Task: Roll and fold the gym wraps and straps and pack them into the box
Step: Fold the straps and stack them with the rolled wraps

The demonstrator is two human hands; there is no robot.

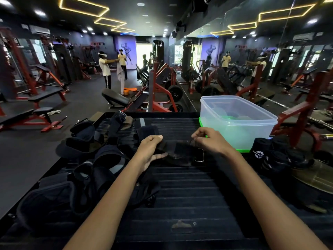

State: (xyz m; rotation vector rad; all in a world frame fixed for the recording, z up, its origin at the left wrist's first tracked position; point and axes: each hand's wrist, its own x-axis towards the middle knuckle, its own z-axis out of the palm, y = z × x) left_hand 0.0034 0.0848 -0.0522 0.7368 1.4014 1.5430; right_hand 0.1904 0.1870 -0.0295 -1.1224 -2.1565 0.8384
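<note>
Strap (180, 152) is black with a metal buckle (199, 155) at its right end, lying mid-platform (180, 195). I see my left hand (150, 150) gripping its left end and right hand (210, 139) pinching its top edge. Box (237, 121) is clear plastic on a green lid, at the far right corner; contents blurred, something green inside. Rolled wraps (275, 156) sit by the right edge, loose straps (86, 159) along the left edge.

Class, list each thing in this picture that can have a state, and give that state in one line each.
Plastic box: open, lid off.
Black strap: unrolled, held by both hands.
Left hand: grips the strap's end.
Right hand: pinches the strap.
Wraps at right: rolled.
Straps at left: loose, unrolled.
</note>
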